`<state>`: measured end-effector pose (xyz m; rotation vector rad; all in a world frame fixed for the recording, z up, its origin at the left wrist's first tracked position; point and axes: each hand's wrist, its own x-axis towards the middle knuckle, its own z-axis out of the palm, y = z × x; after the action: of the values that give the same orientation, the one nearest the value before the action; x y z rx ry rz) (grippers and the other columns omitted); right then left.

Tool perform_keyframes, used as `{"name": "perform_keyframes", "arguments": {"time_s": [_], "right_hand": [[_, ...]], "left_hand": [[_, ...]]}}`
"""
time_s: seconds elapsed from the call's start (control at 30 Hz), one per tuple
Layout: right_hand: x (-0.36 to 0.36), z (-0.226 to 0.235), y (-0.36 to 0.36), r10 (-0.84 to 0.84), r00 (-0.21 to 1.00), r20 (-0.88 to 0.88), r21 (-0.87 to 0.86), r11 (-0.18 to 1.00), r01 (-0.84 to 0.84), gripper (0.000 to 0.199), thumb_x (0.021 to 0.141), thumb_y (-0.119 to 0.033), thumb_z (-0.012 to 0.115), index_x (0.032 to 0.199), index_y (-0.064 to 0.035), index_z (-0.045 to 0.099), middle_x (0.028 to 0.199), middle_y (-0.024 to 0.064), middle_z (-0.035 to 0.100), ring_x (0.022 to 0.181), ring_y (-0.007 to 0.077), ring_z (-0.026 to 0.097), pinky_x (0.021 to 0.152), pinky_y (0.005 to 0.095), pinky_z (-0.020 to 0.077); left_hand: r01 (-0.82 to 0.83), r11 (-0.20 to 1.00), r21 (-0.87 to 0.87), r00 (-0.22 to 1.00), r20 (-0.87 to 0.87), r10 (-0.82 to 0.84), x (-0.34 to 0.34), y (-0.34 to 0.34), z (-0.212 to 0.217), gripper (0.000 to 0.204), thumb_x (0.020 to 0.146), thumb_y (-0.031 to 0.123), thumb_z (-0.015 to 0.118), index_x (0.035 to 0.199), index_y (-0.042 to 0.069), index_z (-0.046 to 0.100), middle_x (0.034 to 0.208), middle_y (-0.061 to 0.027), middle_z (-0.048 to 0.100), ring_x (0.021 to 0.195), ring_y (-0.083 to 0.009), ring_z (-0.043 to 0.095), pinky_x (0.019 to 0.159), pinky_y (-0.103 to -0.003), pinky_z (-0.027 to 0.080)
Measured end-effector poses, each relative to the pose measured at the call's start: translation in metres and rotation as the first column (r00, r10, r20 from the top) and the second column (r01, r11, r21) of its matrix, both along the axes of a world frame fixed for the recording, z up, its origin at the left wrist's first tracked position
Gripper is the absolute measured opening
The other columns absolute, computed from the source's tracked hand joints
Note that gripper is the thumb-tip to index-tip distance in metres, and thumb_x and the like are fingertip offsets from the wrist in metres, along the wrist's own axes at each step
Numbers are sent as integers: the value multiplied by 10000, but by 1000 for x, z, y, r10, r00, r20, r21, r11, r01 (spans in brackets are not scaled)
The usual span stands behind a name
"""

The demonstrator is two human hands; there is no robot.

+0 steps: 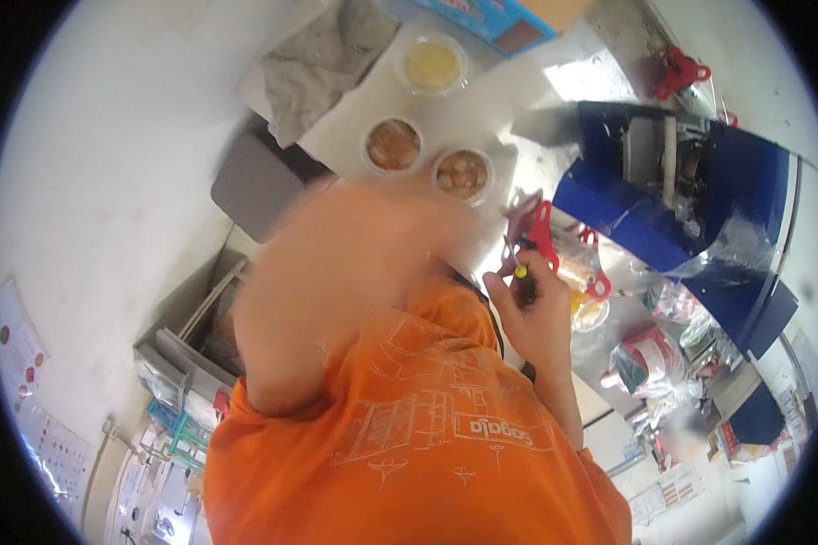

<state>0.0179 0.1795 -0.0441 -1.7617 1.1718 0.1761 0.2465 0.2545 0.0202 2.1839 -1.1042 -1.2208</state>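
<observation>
My left hand is smeared by motion as its arm sweeps across my front, just below the bowls, and its fingers cannot be made out. My right hand is closed around a small thin tool with a yellow-green end; its kind is not clear. Right beside that hand stands a red bracket-like part. Beyond my hands are a round clear bowl with yellow contents, a bowl with brown chunky food and another brown-filled bowl.
A crumpled grey cloth lies at the worktop's far left, above a grey bin-like box. At the right is a blue machine with an opening. Plastic-wrapped goods crowd the right side. A blue carton stands at the back.
</observation>
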Motion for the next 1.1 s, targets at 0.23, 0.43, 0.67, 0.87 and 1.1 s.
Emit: {"name": "perform_keyframes", "arguments": {"time_s": [0.23,0.43,0.67,0.87,1.1], "right_hand": [[52,-5,26,21,998,-52,-42,999,-23,246,882,-209,674,1023,-33,574,660,97,585,563,176,547,548,312,439],[122,-5,41,-135,990,31,26,991,134,212,954,-185,572,1036,10,557,848,136,634,758,191,591,710,335,471],[144,-17,41,-548,817,180,266,827,495,267,1031,-230,440,1034,-9,590,647,-20,479,586,56,428,542,222,363],[143,-16,32,-651,709,271,282,758,588,246,1028,-210,445,1085,-11,579,696,-19,501,591,46,442,513,197,364],[126,11,-26,-865,278,418,558,486,673,277,1011,-198,422,1157,24,499,814,106,578,583,170,546,546,300,458]], "left_hand": [[-591,725,-352,702,217,678,164,54,-242,268,821,114,693,1082,57,670,968,-162,698,837,-302,692,771,-368,526],[-268,913,-308,850,371,375,214,28,-287,345,791,152,747,1097,41,633,1048,-147,650,855,-315,669,774,-391,517],[-107,916,-387,900,354,255,204,47,-301,211,792,107,728,977,23,670,923,-172,669,843,-351,637,744,-427,492],[-56,967,-250,883,439,165,199,38,-275,173,829,99,687,981,17,677,920,-178,665,841,-354,628,745,-429,478],[-20,958,-287,900,412,143,203,39,-274,139,854,82,662,958,-11,664,890,-165,672,830,-336,637,746,-409,489]]}}
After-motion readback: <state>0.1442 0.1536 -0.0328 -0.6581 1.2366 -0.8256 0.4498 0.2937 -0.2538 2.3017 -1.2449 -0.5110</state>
